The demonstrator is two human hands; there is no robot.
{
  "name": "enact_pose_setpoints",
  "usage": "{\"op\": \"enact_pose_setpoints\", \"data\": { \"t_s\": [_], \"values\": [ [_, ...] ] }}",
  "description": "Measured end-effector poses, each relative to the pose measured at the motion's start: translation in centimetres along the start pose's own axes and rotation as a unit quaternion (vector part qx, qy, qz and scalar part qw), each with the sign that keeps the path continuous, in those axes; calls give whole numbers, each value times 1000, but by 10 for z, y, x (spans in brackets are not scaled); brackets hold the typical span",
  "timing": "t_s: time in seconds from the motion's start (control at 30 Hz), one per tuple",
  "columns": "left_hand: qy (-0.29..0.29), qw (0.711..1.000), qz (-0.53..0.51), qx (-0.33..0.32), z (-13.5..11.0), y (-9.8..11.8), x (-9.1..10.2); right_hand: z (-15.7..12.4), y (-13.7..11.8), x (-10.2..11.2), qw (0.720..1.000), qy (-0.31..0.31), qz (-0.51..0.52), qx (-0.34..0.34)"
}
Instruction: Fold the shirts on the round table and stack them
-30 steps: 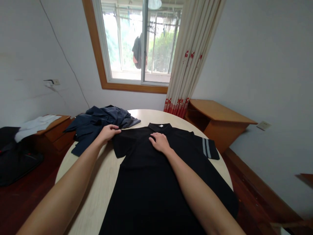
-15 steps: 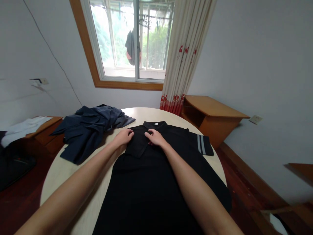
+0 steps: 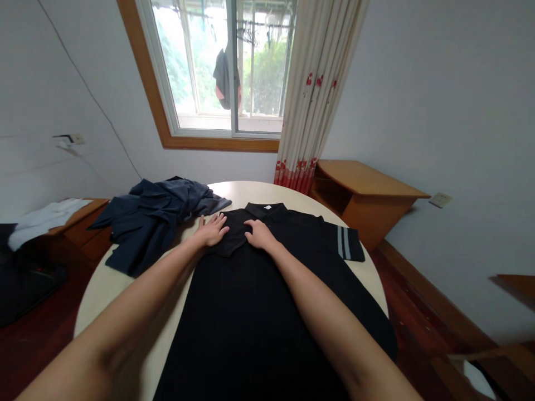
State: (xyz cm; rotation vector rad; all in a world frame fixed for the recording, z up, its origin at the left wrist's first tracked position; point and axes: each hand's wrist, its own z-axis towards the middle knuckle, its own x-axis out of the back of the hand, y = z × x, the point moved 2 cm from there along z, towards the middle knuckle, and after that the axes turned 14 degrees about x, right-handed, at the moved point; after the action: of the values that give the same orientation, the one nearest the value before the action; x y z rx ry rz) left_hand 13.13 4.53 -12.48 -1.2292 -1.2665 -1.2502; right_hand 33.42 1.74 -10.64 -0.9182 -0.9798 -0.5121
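Note:
A black polo shirt (image 3: pixel 259 312) lies spread over the round table, its collar at the far side and its hem towards me. The sleeve on the right sticks out and has two grey stripes near its cuff. On the left, the sleeve is folded inward over the chest. My left hand (image 3: pixel 212 229) rests flat with fingers spread on the folded left shoulder edge. Beside it, below the collar, my right hand (image 3: pixel 259 234) has curled fingers at the inner end of the folded sleeve; its fingertips are partly hidden.
A rumpled heap of dark blue clothes (image 3: pixel 154 214) lies on the table's left side. The pale round table (image 3: pixel 238 189) reaches close to the window and curtain (image 3: pixel 321 100). A wooden desk (image 3: pixel 368 184) stands behind right, and a low cabinet (image 3: pixel 79 223) stands at left.
My left hand has opened from a loose curl and flattened onto the shirt's left edge. My right hand has shifted slightly left, its fingers more curled. The folded sleeve's lower corner has moved up.

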Motion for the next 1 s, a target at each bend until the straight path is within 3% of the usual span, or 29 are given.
{"op": "enact_pose_setpoints", "data": {
  "t_s": [0.13,0.3,0.5,0.8,1.0],
  "values": [
    [59,998,1,-1,-22,25,11,-2,-14,4,999,-31,-41,6],
    [58,997,-53,0,-68,45,-10,-17,-26,1,997,-25,-70,18],
    [67,996,-56,10,-96,18,-19,-27,-22,-4,993,-63,-97,32],
    [69,990,-119,-43,-115,-27,7,-32,0,-13,996,54,3,64],
    [66,984,-160,-38,-112,-35,13,-30,4,-14,996,63,24,63]
  ]
}}
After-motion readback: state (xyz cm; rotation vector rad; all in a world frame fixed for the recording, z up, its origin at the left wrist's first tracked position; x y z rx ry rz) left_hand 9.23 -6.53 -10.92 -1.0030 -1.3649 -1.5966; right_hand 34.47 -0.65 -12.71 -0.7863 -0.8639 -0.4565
